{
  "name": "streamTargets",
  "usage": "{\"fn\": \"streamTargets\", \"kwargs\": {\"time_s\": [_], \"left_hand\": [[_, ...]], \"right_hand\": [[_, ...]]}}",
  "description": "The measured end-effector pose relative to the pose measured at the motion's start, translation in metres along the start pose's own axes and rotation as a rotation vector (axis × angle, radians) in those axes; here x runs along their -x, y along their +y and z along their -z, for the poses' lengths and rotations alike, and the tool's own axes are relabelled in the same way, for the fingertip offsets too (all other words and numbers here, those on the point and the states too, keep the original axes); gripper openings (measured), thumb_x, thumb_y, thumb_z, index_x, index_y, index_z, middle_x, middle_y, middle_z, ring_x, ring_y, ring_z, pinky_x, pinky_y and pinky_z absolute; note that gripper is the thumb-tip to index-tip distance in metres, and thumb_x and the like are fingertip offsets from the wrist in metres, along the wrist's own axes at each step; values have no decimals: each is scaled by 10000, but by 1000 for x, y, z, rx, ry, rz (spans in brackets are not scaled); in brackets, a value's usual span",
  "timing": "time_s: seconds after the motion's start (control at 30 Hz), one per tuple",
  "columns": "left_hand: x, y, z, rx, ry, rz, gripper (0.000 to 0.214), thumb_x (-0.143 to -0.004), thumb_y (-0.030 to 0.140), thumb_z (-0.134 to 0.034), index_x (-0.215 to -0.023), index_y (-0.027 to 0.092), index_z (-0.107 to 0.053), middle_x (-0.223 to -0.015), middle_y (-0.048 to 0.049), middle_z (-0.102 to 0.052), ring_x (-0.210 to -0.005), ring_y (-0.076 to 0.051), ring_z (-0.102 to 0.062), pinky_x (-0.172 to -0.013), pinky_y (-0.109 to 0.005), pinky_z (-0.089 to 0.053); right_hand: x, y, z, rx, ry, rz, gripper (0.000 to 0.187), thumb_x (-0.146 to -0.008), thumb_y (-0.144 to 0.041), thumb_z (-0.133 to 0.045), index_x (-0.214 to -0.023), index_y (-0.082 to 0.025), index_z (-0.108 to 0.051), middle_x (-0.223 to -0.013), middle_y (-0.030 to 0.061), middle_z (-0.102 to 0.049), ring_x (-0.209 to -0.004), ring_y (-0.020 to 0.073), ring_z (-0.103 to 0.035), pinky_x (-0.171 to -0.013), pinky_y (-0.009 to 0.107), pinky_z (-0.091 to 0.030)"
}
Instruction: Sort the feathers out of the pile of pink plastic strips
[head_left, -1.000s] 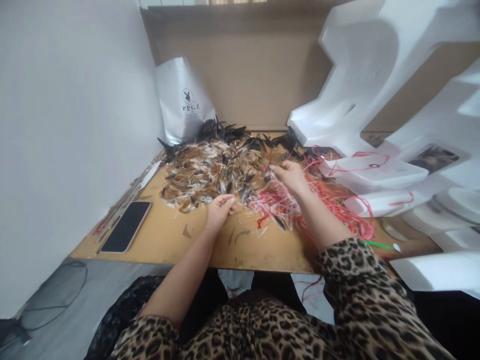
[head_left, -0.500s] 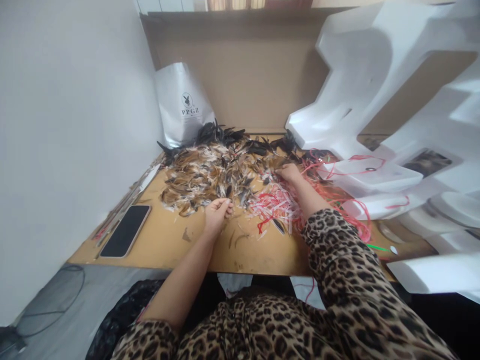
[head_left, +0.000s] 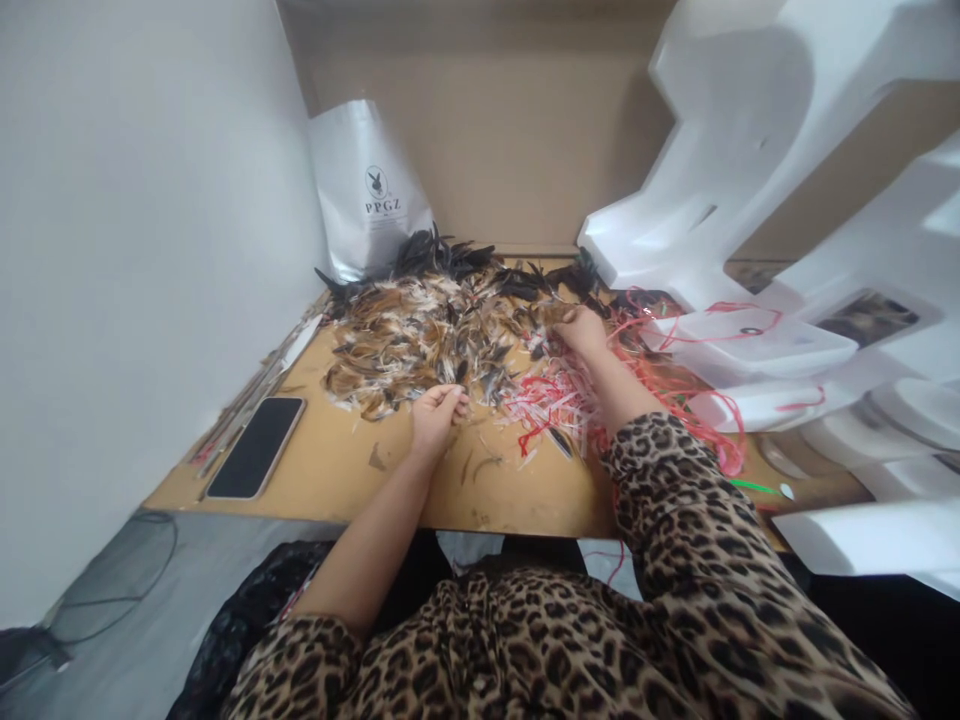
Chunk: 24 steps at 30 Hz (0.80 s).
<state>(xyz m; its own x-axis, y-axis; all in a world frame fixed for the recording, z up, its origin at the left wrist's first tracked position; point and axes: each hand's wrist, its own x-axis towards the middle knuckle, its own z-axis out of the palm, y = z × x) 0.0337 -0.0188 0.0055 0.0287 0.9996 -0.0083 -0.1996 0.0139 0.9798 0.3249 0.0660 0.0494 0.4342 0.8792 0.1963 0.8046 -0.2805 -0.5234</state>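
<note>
Over the near edge of a pile of brown and black feathers [head_left: 397, 345], my left hand [head_left: 436, 418] is closed in a pinch. Whatever its fingertips hold is too small to make out. My right hand [head_left: 585, 332] reaches to the right side of the pile, fingers curled together among brown feathers; what is in them is hidden. Below the right wrist lies a tangle of pink, red and white strips [head_left: 551, 400]. One dark feather [head_left: 559, 442] lies at the near side of the strips.
A phone [head_left: 256, 447] lies at the table's left, near thin sticks [head_left: 259, 400] along the wall. A silver bag [head_left: 367, 200] stands behind the feathers. White foam pieces [head_left: 720, 170] and a white tray [head_left: 757, 343] with red string crowd the right side. Cardboard [head_left: 510, 140] rises behind.
The view has tilted down slightly, so the bag and feathers sit a little higher. Both hands stay in nearly the same places, the left still pinched and the right still at the feathers.
</note>
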Motion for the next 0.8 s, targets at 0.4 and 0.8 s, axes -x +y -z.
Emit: {"fn": "streamTargets", "kwargs": {"time_s": [0.4,0.8], "left_hand": [[-6,4,14,113,140,-95,328,-702,457,-585,-689,129,-580,-545,3,-547,-385,-36,-414,-345,-162,-241],[-6,2,16,30,152,-100,319,-696,453,-591,-661,137,-588,-522,10,-543,-380,-34,-396,-378,-176,-262]], "right_hand": [[102,-91,20,-471,-417,397,214,-646,-332,-608,-673,-127,-659,-647,22,-632,-567,103,-518,-565,220,-394],[136,-89,-63,-121,-387,334,303,-680,-464,-546,-687,-183,-659,-625,11,-622,-572,117,-519,-527,215,-333]]}}
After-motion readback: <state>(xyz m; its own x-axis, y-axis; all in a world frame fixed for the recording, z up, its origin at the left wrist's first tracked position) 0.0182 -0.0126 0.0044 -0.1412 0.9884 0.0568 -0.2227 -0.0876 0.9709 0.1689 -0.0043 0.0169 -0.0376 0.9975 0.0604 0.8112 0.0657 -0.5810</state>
